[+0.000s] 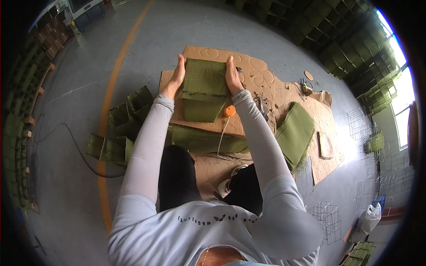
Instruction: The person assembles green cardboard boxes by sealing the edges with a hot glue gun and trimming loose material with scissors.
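Between my two hands is a green fabric-covered box [205, 79] with frayed edges. My left hand [177, 78] lies along its left side and my right hand [232, 77] along its right, thumbs up and palms pressed inward. The fingers' undersides are partly hidden. Just below it a plain green fabric face [199, 110] shows; whether it belongs to the same box I cannot tell. Close to my right wrist sits a small orange rounded item [229, 111] with a white strip hanging from it. A long green fabric piece [208, 140] lies nearer my knees.
Brown cardboard [262, 79] with ring marks lies under the work. Folded green fabric [294, 135] rests to the right, with scissors-like tools [262, 106] nearby. Open green boxes [119, 117] stand left, beside a dark cable [84, 155]. Wire frames [327, 219] stand at right.
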Demonstrator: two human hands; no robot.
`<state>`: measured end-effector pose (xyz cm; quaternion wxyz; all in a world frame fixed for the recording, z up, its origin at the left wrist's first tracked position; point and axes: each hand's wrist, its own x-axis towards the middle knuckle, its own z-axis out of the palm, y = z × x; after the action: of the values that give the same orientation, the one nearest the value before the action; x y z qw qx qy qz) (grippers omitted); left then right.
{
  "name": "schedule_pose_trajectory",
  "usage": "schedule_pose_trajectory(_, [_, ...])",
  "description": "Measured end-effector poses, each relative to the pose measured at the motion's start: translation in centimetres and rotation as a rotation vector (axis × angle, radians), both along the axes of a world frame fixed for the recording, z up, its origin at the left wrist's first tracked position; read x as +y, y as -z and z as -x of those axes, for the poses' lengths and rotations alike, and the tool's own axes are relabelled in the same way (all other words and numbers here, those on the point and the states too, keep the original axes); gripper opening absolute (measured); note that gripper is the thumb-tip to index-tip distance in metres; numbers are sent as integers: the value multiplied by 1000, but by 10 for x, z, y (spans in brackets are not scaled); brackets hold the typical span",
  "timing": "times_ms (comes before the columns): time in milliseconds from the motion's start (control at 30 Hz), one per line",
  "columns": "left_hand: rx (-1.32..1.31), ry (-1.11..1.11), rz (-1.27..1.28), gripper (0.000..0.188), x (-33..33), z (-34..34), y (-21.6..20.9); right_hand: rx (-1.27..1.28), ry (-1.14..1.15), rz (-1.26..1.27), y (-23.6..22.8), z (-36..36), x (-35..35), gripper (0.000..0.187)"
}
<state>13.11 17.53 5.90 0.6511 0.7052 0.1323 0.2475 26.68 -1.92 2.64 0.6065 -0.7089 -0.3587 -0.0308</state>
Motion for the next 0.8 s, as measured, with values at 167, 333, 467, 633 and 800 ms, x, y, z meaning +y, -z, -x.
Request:
schedule_pose_trajectory(167, [-27, -128, -388, 75, -16, 47, -28, -155, 245, 40, -32, 35, -21, 58])
schedule_pose_trajectory(333, [26, -285, -1118, 63, -57, 54, -35, -713, 201, 344, -79, 115, -10, 57])
schedule_pose_trajectory(467, [25, -183, -1197, 69, -69, 59, -22, -787, 268, 400, -40, 110, -19, 63])
schedule_pose_trajectory(633, [-30, -320, -1282, 69, -73, 69, -16, -803, 396, 377, -30, 119, -13, 70])
schedule_pose_trajectory(800, [-12, -336, -1424, 70, -74, 91, -24, -359, 84, 283, -56, 116, -37, 57])
